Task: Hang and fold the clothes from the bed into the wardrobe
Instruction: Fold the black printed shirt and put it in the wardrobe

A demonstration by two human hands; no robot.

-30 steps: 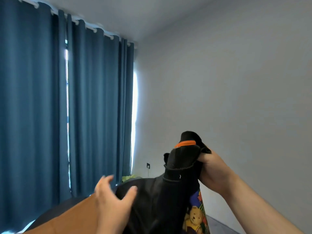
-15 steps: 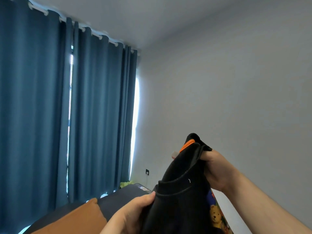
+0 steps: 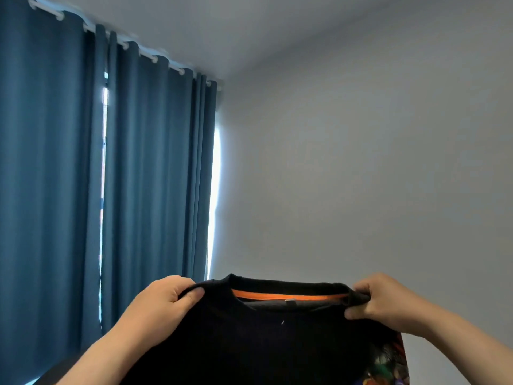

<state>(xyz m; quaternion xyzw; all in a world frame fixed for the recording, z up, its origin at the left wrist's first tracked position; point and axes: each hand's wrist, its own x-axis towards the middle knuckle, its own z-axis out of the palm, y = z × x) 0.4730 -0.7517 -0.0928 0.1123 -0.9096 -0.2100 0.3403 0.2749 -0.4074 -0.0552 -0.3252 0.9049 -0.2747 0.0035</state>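
Blue curtains [image 3: 111, 176] at 9 o'clock, grey wall [image 3: 361, 162] at 3 o'clock. Black shirt [image 3: 263, 343] at 6 o'clock, held up, spread by the shoulders, orange neckband [image 3: 288, 296] on top. Left hand [image 3: 163, 307] clenched on left shoulder, right hand [image 3: 383, 301] pinching right shoulder. No fold or hanger yet; wardrobe unseen; judged early.

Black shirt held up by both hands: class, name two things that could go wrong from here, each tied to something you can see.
1. Each hand grips only a small pinch of the black shirt at the shoulder seams: left hand, right hand. If either grip slips, that side may drop and bunch.
2. The shirt's lower part runs out of view, so its hem could drag or snag unseen.
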